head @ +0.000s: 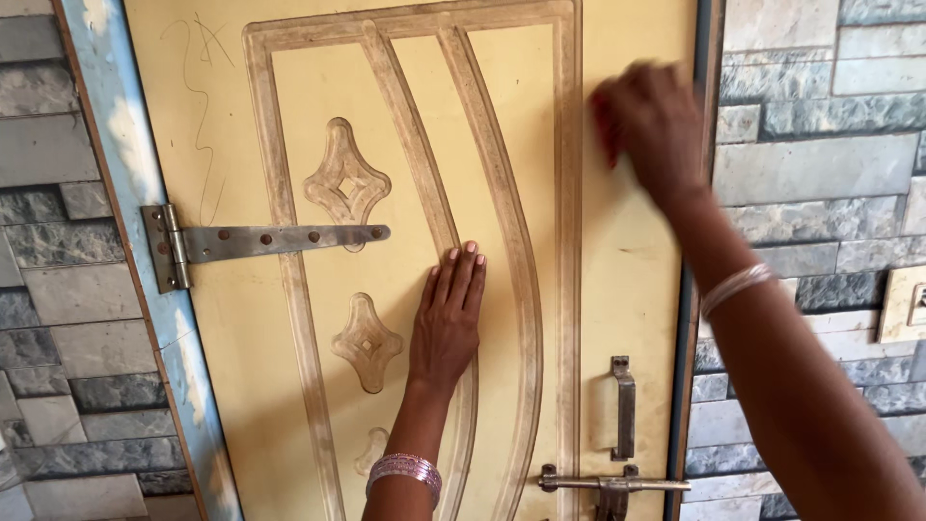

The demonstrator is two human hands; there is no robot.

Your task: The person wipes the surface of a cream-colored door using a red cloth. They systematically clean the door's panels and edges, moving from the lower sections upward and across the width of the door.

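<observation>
Head view, looking down my own arms at a yellow door (627, 280) with raised curved mouldings. Nearest to me is my left hand (447, 323): it lies flat on the panel, palm down, fingers (461, 275) stretched out together and pointing up, holding nothing, just pressed against the door beside the long curved moulding (502, 193). A pink bangle (405, 471) sits on that wrist.

Further up and to the right is my right hand (651, 121), blurred with motion, near the door's upper right edge. I seem to see something reddish under its fingers, perhaps a cloth or pad, but the blur keeps me from telling what it is, or how tightly the fingers close on it. Silver bangles (736, 287) ring that forearm.

The relation I watch: the right hand is high on the plain strip between the moulded frame and the door's edge, and that strip runs vertically, so the bare surface lies straight below the hand, down toward the metal handle (624, 405) and sliding bolt (612, 482). The left hand is nearer the centre panel, with the diamond ornaments (345, 183) to its left.

Beyond, a strap hinge (260, 241) crosses the door's left side, and grey stone-look tiles (830, 106) flank the frame.
</observation>
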